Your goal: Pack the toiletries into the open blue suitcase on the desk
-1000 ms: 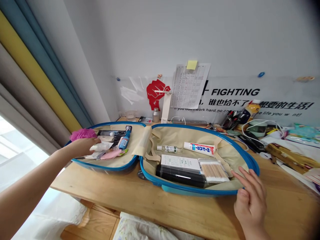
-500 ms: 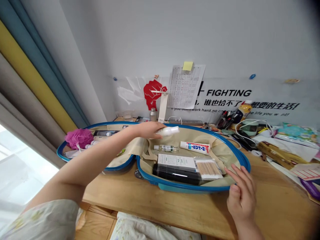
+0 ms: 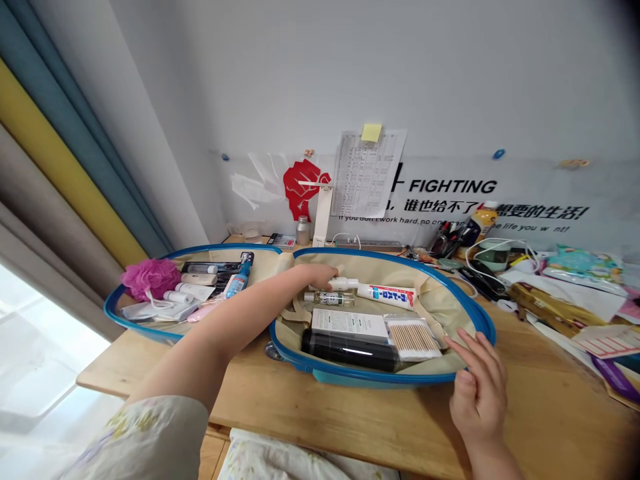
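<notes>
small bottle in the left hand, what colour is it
White. The small bottle shows best in the head view, partly covered by the left hand.

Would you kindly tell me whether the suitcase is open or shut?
Open: the suitcase lies with its two halves side by side on the table, a tube and cotton swabs showing inside.

A small white bottle [image 3: 346,284] is sideways inside the open, blue-rimmed suitcase [image 3: 370,378].
</notes>
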`<state>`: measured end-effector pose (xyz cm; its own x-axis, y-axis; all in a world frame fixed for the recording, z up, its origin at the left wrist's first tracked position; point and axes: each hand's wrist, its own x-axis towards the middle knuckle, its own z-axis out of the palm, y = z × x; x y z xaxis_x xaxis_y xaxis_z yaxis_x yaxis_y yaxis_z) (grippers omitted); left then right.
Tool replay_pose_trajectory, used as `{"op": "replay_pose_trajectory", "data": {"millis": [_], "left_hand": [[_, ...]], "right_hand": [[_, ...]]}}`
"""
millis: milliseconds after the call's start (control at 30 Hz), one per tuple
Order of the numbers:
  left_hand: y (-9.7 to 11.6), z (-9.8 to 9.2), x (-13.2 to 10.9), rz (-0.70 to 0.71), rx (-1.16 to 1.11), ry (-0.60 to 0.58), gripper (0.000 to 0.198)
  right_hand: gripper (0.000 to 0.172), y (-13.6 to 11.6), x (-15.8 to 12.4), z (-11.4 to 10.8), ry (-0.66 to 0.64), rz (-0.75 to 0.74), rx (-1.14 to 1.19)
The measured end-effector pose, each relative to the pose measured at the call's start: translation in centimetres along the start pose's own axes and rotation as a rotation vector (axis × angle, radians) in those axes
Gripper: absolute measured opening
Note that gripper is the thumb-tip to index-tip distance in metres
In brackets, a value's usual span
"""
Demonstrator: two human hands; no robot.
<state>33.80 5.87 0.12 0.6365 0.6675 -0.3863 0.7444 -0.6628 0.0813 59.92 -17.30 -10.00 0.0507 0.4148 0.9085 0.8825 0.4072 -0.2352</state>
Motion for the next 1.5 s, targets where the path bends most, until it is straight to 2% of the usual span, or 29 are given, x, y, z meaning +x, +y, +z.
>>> {"op": "replay_pose_trajectory", "data": {"millis": [267, 567, 700, 800, 867, 933, 1033, 1133, 1200, 1300, 1367, 1500], "left_hand": [[-0.6, 0.4, 0.1, -0.018, 0.022, -0.064, 0.038], [-0.5, 0.6, -0.1, -0.010, 0.023, -0.066, 0.035], [0.4, 0.2, -0.7, -0.019, 0.023, -0.023, 0.034], [0.7, -1.3, -2.4, -0.026, 0.014, 0.081, 0.042], [-0.2, -2.7, -4.4, -0.060, 0.007, 0.174, 0.046], [-2.3, -4.0, -6.9, -0.161, 0.007, 0.250, 0.046], [-6.7, -4.8, -10.8, -0.448, 0.025, 0.266, 0.056], [-10.7, -3.4, -13.8, -0.660, 0.002, 0.159, 0.061], [-12.3, -1.7, -15.1, -0.737, -0.050, 0.061, 0.067], [-13.1, 0.9, -16.1, -0.785, -0.147, -0.047, 0.076], [-13.1, 2.1, -16.2, -0.787, -0.188, -0.070, 0.078], [-13.2, 3.1, -15.7, -0.796, -0.191, -0.059, 0.078]], "right_hand": [[0.041, -0.2, 0.2, 0.0, 0.006, 0.020, -0.007], [0.045, -0.1, 0.2, 0.1, 0.008, 0.041, -0.006], [0.043, 0.0, 0.2, 0.1, 0.010, 0.011, -0.010], [0.041, 0.0, 0.2, 0.1, 0.010, -0.007, -0.012], [0.041, 0.0, 0.2, 0.1, 0.013, -0.011, -0.008], [0.041, 0.1, 0.1, 0.1, 0.011, -0.005, -0.010], [0.041, 0.1, 0.1, 0.2, 0.008, 0.002, -0.016], [0.040, 0.1, 0.1, 0.2, 0.015, -0.006, -0.001], [0.040, 0.1, 0.1, 0.3, 0.027, -0.007, 0.016], [0.041, 0.2, 0.1, 0.3, 0.025, 0.004, 0.012], [0.042, 0.2, 0.1, 0.3, 0.019, 0.011, -0.004], [0.044, 0.2, 0.0, 0.4, 0.034, 0.022, 0.000]]}}
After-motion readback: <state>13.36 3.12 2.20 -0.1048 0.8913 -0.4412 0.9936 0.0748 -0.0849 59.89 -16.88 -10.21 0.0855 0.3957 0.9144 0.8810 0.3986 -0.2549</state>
